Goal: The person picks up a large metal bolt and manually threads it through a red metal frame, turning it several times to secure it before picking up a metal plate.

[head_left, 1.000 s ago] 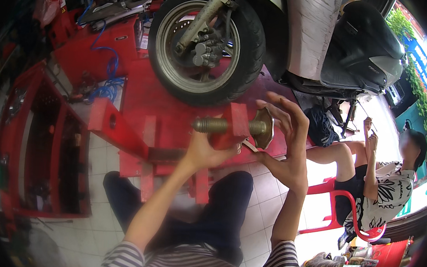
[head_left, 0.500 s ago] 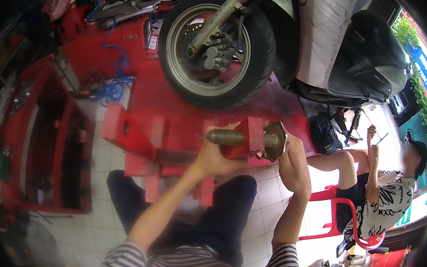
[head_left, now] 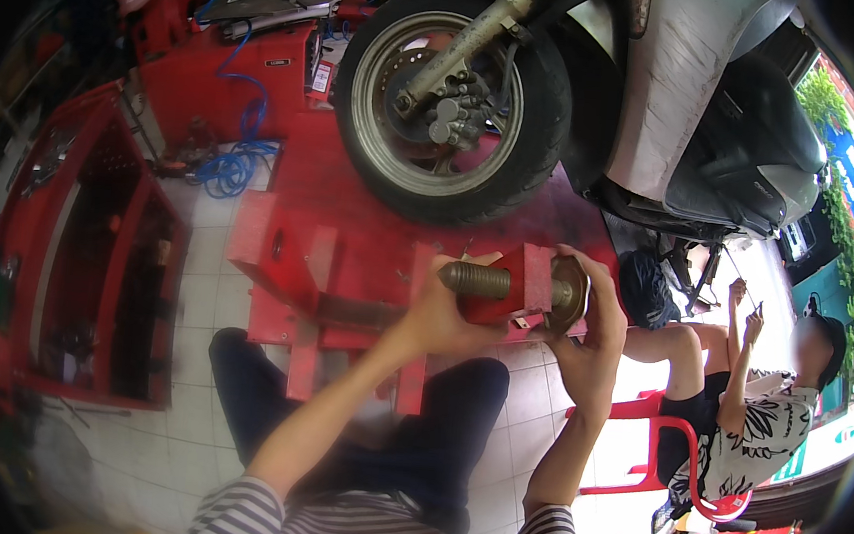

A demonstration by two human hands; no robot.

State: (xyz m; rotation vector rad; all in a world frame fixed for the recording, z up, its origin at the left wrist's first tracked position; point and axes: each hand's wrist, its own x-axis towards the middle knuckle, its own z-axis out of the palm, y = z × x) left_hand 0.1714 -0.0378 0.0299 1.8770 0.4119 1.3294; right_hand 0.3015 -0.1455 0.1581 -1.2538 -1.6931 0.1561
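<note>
A red metal clamp frame (head_left: 363,312) spans the middle, with two upright jaws. Through its right jaw (head_left: 536,281) passes a thick threaded screw (head_left: 478,279), its free end pointing left. My left hand (head_left: 440,318) grips that jaw from the left and below, some of its fingers hidden behind the metal. On the right end of the screw sits a round metal knob (head_left: 569,296). The fingers and thumb of my right hand (head_left: 598,326) curl around its rim. The left jaw (head_left: 260,244) stands apart from both hands.
Beyond the clamp a scooter's front wheel (head_left: 454,109) rests on a red platform (head_left: 304,172). At left stand a red cabinet (head_left: 96,271) and a coiled blue hose (head_left: 226,169). A person (head_left: 756,413) sits at right on a red chair (head_left: 649,445).
The clamp and both hands appear shifted slightly right in view. My right hand has turned at the knob, its fingers now reaching over the top. My left hand keeps its grip.
</note>
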